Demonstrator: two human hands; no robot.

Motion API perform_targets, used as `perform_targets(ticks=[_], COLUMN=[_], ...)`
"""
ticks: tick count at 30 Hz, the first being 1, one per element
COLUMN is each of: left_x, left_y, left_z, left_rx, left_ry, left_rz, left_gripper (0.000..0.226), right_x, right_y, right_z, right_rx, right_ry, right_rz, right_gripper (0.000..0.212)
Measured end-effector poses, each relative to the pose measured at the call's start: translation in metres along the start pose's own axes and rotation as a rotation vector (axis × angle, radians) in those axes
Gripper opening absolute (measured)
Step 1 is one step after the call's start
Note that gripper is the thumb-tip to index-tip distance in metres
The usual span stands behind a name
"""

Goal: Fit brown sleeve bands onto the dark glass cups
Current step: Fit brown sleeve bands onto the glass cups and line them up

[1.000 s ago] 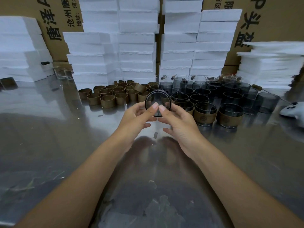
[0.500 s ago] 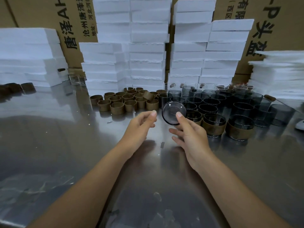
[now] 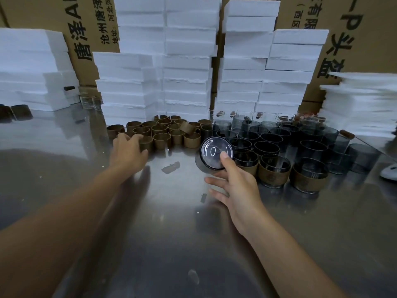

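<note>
My right hand point(image 3: 238, 186) holds a dark glass cup point(image 3: 212, 151) tipped on its side just above the steel table point(image 3: 171, 233), with its round base facing me and my thumb pressed on that base. My left hand point(image 3: 129, 153) is stretched out to the front-left of the cluster of brown sleeve bands point(image 3: 163, 134). Its fingers lie over the nearest band, and the grip itself is hidden and blurred. Several bare dark cups point(image 3: 266, 138) stand to the right of the bands. In front of them are cups wearing brown sleeves point(image 3: 274, 173).
Stacks of white foam blocks point(image 3: 187, 67) and cardboard boxes point(image 3: 90, 29) wall off the back of the table. More foam point(image 3: 365, 100) is piled at the right, where a brown-handled tool point(image 3: 348, 134) and a white object point(image 3: 388, 171) also lie.
My left hand let go of the cup and moved left and forward to the sleeve bands. My right hand kept the cup and shifted it slightly right.
</note>
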State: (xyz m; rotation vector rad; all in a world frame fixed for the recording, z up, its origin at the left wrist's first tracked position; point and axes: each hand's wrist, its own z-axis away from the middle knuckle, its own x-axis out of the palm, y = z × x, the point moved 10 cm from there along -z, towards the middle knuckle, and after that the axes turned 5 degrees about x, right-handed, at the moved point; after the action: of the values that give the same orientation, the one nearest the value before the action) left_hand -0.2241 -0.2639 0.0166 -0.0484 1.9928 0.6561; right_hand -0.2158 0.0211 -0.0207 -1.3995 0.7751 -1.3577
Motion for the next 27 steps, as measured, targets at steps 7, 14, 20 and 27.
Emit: perform_targets(ticks=[7, 14, 20, 27], left_x=[-0.001, -0.023, -0.048, -0.03], left_y=[0.007, 0.05, 0.102, 0.128], left_z=[0.0, 0.023, 0.074, 0.111], left_rx=[0.038, 0.21, 0.241, 0.189], left_ry=[-0.029, 0.118, 0.291, 0.143], left_rz=[-0.196, -0.017, 0.707, 1.084], left_gripper=[0.034, 0.015, 0.035, 0.021], right_x=[0.003, 0.002, 0.0, 0.001], right_y=[0.002, -0.001, -0.005, -0.007], right_z=[0.0, 0.003, 0.007, 0.012], right_rx=[0.001, -0.009, -0.046, -0.05], right_ry=[-0.018, 0.011, 0.056, 0.047], right_rz=[0.015, 0.011, 0.049, 0.098], right_gripper=[0.028, 0.038, 0.04, 0.037])
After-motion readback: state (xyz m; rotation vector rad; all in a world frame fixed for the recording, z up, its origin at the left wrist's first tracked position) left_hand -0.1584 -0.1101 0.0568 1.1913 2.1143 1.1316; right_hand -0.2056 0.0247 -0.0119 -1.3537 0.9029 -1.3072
